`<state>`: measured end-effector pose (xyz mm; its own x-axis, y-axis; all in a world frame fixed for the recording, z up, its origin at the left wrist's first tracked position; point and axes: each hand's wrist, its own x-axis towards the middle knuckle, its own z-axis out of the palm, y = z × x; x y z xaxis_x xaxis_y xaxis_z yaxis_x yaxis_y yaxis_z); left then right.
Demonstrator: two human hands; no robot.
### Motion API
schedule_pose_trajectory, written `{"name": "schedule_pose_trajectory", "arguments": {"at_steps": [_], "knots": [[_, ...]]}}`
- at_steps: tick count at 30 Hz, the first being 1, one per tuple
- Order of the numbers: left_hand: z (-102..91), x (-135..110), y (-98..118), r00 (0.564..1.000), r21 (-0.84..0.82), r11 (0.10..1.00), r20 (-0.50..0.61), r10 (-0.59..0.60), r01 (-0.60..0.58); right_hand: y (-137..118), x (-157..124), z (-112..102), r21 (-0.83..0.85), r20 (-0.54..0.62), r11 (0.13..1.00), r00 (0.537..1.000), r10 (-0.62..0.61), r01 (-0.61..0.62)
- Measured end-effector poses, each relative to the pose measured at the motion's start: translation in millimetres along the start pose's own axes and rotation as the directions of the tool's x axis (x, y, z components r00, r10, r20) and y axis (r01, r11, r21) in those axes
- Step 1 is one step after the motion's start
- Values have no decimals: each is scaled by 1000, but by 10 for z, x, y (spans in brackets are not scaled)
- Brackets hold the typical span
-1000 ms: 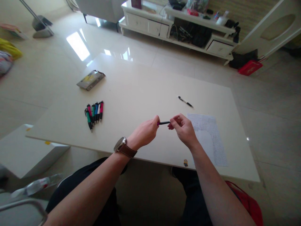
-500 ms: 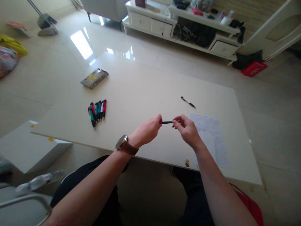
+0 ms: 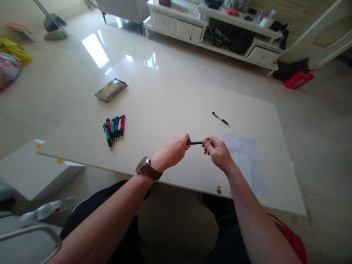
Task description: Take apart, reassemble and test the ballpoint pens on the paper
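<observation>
Pen (image 3: 196, 143) right in the middle of the frame, held nearly level over the table (image 3: 165, 106), a slim black shaft with just a sliver of purple peeking out at its left end! That purple end is wrapped tight in the left hand (image 3: 174, 148), whose fingers hide most of it; across from it, the right hand (image 3: 217, 152) pinches the black end between thumb and fingertips, the other fingers loosely curled. Smooth and straight, this pen, against a tabletop that's pale, flat and faintly glossy. And on the left wrist, a round metal watch (image 3: 143, 164) on a brown strap. Over to the left of the frame, a bunch of pens (image 3: 113, 129): chunky barrels in green, pink, blue and white, dark grips, lying side by side. Above them, upper left, a flattish grey box (image 3: 111, 90) with yellow on top. Right of centre, a white-and-black pen (image 3: 220, 118) lies slantwise on its own, and below it a sheet of paper (image 3: 244, 161), thin and lined with marks too small to read, the right forearm cutting across its lower left. Up top, a white cabinet (image 3: 170, 25) stands on shiny floor tiles (image 3: 68, 80)
</observation>
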<state>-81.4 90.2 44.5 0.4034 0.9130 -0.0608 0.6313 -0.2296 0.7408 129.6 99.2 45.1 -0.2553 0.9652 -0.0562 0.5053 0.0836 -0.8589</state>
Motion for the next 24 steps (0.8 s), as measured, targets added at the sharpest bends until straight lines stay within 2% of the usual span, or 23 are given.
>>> {"name": "schedule_pose_trajectory", "arguments": {"at_steps": [3, 6, 9, 11, 14, 17, 20, 24], "knots": [[-2, 6, 7, 999, -21, 999, -7, 31, -32, -7, -3, 24, -76, -55, 996, 998, 40, -44], [-7, 14, 22, 1000, -24, 1000, -9, 1, -2, -2, 10, 42, -27, -84, 994, 991, 103, -106], [-16, 16, 31, 999, -20, 999, -15, -35, 34, -5, 24, 47, 43, -46, 998, 998, 49, -47], [-20, 13, 35, 999, -27, 999, -13, -32, 32, -12, 23, 52, 19, -32, 1000, 999, 9, -8], [-24, 8, 42, 1000, -41, 999, -8, -9, 9, -17, 18, 66, -57, -63, 997, 997, 42, -46], [-30, 10, 44, 1000, -38, 999, -6, -6, 5, -10, 29, 70, 9, -99, 995, 990, 105, -104], [-36, 11, 33, 1000, -33, 999, -20, -14, 14, 5, 47, 53, 134, -80, 989, 994, 77, -66], [-41, -5, 26, 1000, -33, 999, -16, 2, -3, 32, 51, 49, 64, -32, 997, 998, 49, -47]]}}
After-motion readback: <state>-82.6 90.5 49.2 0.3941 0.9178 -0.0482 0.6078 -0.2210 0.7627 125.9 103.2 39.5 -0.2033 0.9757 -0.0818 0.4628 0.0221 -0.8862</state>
